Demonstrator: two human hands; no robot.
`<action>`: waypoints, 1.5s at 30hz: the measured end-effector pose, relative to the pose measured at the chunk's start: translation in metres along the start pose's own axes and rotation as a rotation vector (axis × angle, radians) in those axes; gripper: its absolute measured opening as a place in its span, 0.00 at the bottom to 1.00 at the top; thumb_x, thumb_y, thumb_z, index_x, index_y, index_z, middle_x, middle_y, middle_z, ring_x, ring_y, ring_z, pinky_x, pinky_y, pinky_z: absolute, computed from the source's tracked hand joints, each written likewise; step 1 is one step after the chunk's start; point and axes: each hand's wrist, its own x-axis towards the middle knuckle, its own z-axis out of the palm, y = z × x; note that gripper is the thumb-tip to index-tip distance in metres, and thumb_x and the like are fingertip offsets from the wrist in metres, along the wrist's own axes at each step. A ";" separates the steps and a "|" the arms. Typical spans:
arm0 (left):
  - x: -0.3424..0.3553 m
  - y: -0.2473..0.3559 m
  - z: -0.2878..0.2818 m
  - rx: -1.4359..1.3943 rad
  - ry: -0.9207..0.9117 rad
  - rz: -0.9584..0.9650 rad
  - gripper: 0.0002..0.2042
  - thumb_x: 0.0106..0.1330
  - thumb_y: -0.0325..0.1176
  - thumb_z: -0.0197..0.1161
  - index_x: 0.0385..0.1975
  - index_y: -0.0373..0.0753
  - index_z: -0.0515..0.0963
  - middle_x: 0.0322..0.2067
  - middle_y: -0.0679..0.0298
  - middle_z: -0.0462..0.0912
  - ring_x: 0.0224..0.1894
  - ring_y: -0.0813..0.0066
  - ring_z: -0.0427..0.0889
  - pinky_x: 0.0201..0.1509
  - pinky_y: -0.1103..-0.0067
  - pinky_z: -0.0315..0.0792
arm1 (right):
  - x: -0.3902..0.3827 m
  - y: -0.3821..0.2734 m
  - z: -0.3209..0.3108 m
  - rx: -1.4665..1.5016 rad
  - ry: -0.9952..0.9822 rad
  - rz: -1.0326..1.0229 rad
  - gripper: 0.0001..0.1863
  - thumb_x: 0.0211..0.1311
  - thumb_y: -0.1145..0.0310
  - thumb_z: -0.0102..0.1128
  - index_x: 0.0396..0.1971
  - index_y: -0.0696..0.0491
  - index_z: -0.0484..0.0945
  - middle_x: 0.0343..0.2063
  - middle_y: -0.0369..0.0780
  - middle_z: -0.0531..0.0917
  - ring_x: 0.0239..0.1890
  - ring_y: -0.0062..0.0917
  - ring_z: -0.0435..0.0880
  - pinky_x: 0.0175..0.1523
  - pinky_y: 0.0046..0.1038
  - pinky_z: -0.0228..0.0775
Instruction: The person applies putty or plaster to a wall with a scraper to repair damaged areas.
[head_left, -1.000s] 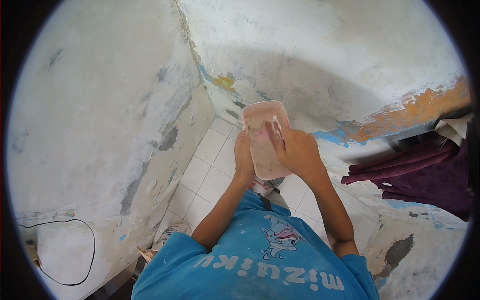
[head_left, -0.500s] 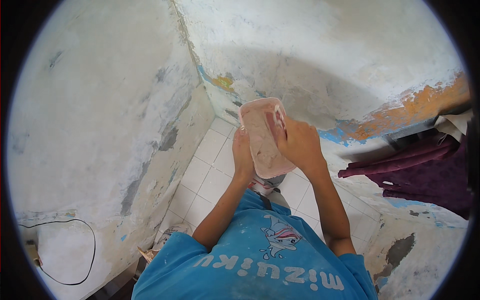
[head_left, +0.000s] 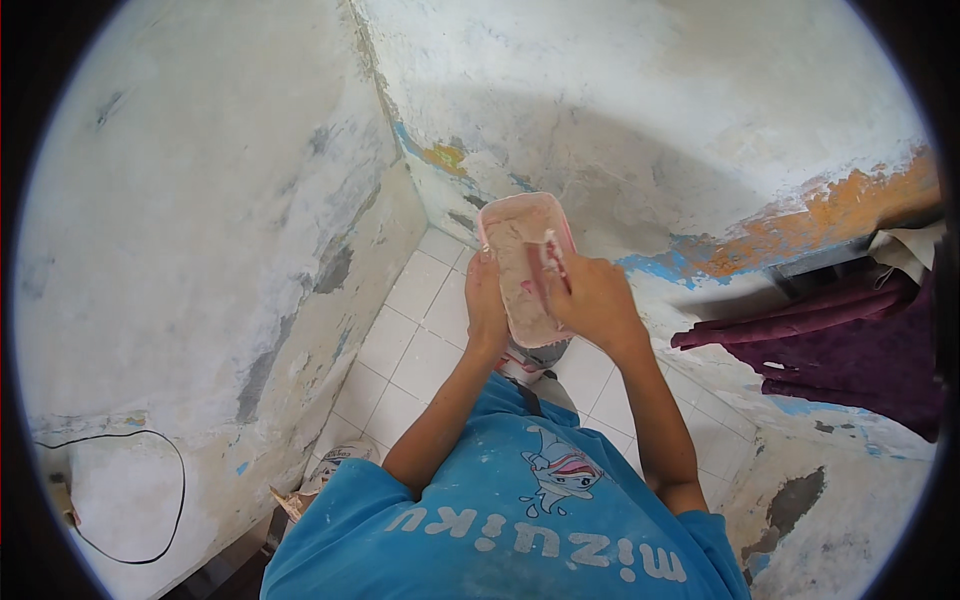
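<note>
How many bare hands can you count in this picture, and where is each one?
2. The left hand grips the left edge of the pink rectangular plastic tub; the right hand is over its right side, holding a small paste-smeared tool inside it. No others show.

Container: a pink rectangular tub (head_left: 527, 262), smeared inside with pale paste, was gripped along its left edge by the left hand (head_left: 486, 305).
Tool: a small pale scraper (head_left: 553, 255) sat inside it, above the right hand (head_left: 593, 300).
</note>
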 end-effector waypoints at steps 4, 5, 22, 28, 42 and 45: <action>-0.004 -0.004 0.001 0.123 0.001 0.048 0.25 0.81 0.48 0.44 0.59 0.30 0.70 0.50 0.58 0.77 0.52 0.74 0.75 0.58 0.78 0.70 | 0.005 -0.013 0.004 0.096 0.014 -0.050 0.12 0.62 0.63 0.58 0.36 0.55 0.81 0.25 0.52 0.83 0.30 0.52 0.82 0.37 0.50 0.72; -0.005 -0.001 0.006 0.148 -0.001 0.049 0.25 0.81 0.48 0.45 0.59 0.30 0.70 0.50 0.58 0.77 0.52 0.74 0.75 0.58 0.78 0.70 | 0.010 -0.014 0.003 0.130 0.077 0.002 0.11 0.61 0.63 0.58 0.36 0.55 0.81 0.25 0.52 0.83 0.31 0.51 0.83 0.37 0.51 0.72; -0.003 -0.006 -0.001 0.139 0.024 0.057 0.24 0.79 0.47 0.50 0.57 0.28 0.71 0.48 0.59 0.80 0.47 0.77 0.78 0.51 0.80 0.74 | -0.029 0.003 0.018 0.171 -0.001 0.016 0.11 0.63 0.64 0.60 0.37 0.57 0.78 0.26 0.53 0.83 0.31 0.52 0.82 0.37 0.48 0.72; -0.009 -0.008 0.001 -0.049 0.000 -0.133 0.23 0.79 0.49 0.47 0.56 0.32 0.72 0.47 0.59 0.80 0.46 0.78 0.79 0.50 0.80 0.74 | -0.015 -0.004 0.022 0.308 0.205 0.083 0.13 0.66 0.62 0.60 0.40 0.58 0.77 0.28 0.54 0.83 0.32 0.53 0.83 0.37 0.46 0.73; -0.015 -0.001 -0.008 -0.018 -0.132 -0.174 0.27 0.80 0.53 0.39 0.65 0.37 0.66 0.56 0.57 0.77 0.55 0.68 0.80 0.59 0.71 0.76 | -0.012 -0.001 0.007 0.061 0.142 0.000 0.13 0.66 0.63 0.55 0.39 0.59 0.76 0.27 0.54 0.83 0.32 0.53 0.83 0.37 0.50 0.73; -0.016 0.004 -0.009 0.099 -0.096 -0.053 0.23 0.80 0.46 0.44 0.60 0.32 0.70 0.50 0.59 0.78 0.52 0.74 0.77 0.57 0.77 0.72 | -0.025 0.007 0.007 -0.051 0.026 -0.009 0.14 0.66 0.63 0.54 0.39 0.60 0.76 0.27 0.54 0.83 0.31 0.54 0.82 0.38 0.51 0.73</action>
